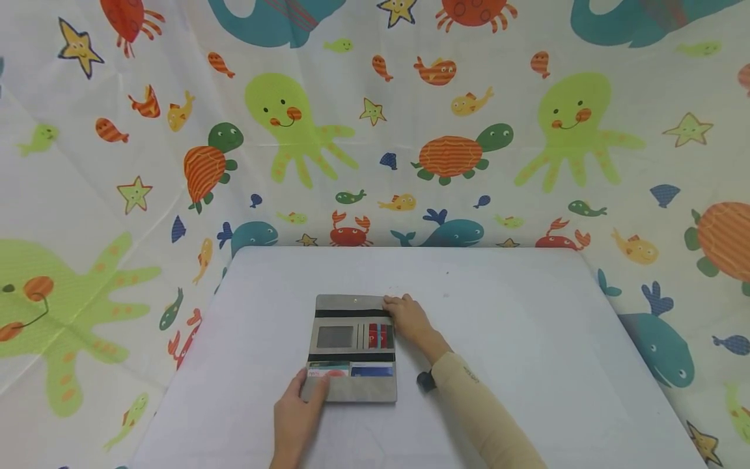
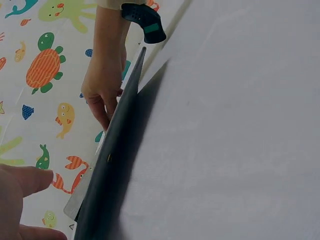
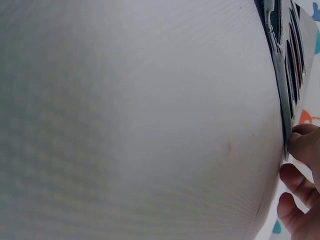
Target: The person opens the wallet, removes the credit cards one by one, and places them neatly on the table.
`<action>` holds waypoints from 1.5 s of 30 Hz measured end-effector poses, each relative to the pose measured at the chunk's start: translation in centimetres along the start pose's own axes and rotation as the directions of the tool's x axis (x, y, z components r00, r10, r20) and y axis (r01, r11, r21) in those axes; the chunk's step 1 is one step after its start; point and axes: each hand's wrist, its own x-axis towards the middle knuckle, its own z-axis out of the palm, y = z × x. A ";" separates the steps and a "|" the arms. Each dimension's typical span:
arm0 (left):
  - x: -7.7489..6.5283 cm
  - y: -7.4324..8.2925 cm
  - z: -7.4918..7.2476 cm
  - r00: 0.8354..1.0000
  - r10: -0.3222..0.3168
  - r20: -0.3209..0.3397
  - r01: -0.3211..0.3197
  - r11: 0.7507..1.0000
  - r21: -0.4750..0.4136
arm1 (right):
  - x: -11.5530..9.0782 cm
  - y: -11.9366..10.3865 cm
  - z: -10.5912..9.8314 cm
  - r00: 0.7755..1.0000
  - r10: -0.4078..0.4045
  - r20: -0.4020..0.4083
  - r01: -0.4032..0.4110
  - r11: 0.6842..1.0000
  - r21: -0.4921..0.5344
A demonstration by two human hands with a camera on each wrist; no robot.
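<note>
An unfolded grey wallet (image 1: 366, 389) shows its inside in the head view. Red cards (image 1: 377, 336) fill slots beside a clear window (image 1: 335, 337), and two more cards, one white and red (image 1: 328, 370), one blue (image 1: 372, 371), stand in the lower pocket. My left hand (image 1: 295, 413) grips the lower left corner, thumb on the inner face. At the upper right corner, my right hand (image 1: 413, 324) pinches the edge; the right wrist view has its thumb and fingertips right at the wallet's end (image 3: 283, 100). The left wrist view shows the dark outer cover (image 2: 112, 150) edge-on.
Under the wallet is a white table (image 1: 527, 326). A patterned cloth (image 1: 404, 130) with sea animals hangs behind it and along the sides. A dark band (image 1: 427, 381) sits by the right sleeve (image 1: 474, 397).
</note>
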 end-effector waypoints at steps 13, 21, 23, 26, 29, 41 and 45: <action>-0.8 -0.3 1.4 0.994 -0.012 0.106 -0.007 0.984 0.177 | -0.4 0.2 0.6 1.000 0.003 -0.004 -0.003 1.000 0.000; -1.2 -0.7 2.4 0.991 0.010 0.131 -0.045 0.963 0.266 | -0.3 0.1 0.9 1.000 -0.016 -0.014 0.016 1.000 -0.004; -1.2 -0.7 2.6 0.991 0.019 0.133 -0.057 0.956 0.286 | -0.3 0.2 0.9 1.000 -0.020 -0.017 0.020 1.000 -0.003; -1.1 -0.6 2.9 0.990 0.024 0.137 -0.066 0.948 0.311 | -0.3 0.3 0.9 0.999 -0.027 -0.033 0.027 1.000 -0.002; -1.0 -0.5 3.2 0.990 0.033 0.140 -0.078 0.940 0.333 | -0.3 0.5 0.9 0.998 -0.031 -0.052 0.031 1.000 -0.001; -1.1 -0.7 3.0 0.983 0.112 0.148 -0.160 0.914 0.372 | -0.1 0.1 0.0 0.999 0.007 0.038 -0.008 1.000 0.009; -1.3 -0.6 2.9 0.983 0.109 0.148 -0.157 0.917 0.367 | -0.2 -0.1 0.0 0.996 0.038 0.082 -0.039 0.999 0.011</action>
